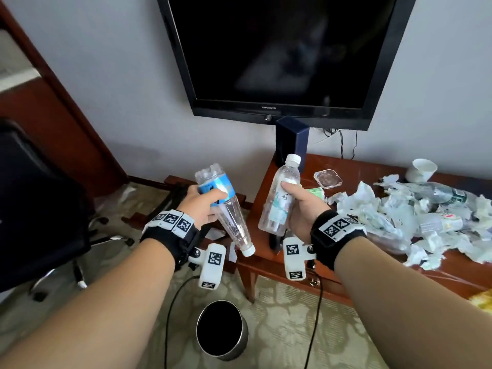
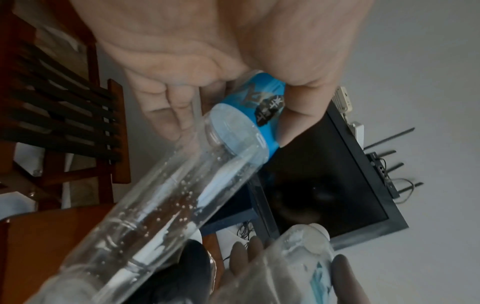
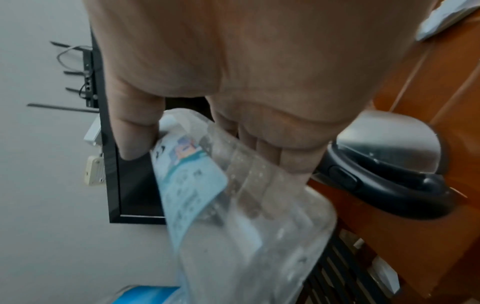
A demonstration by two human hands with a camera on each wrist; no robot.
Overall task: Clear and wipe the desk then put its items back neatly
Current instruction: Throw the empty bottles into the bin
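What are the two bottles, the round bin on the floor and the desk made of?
Blue-label bottle in the left hand: clear thin plastic, see-through, droplets inside.
Pale-label bottle in the right hand: also clear plastic, white cap.
Bin: probably metal, with a shiny grey wall.
Desk: looks like reddish-brown wood with a glossy varnish.

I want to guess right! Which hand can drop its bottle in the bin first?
Probably the left hand. Its blue-label bottle already tilts cap-down, out over the floor near the round bin. The right hand holds its bottle cap-up by the desk edge.
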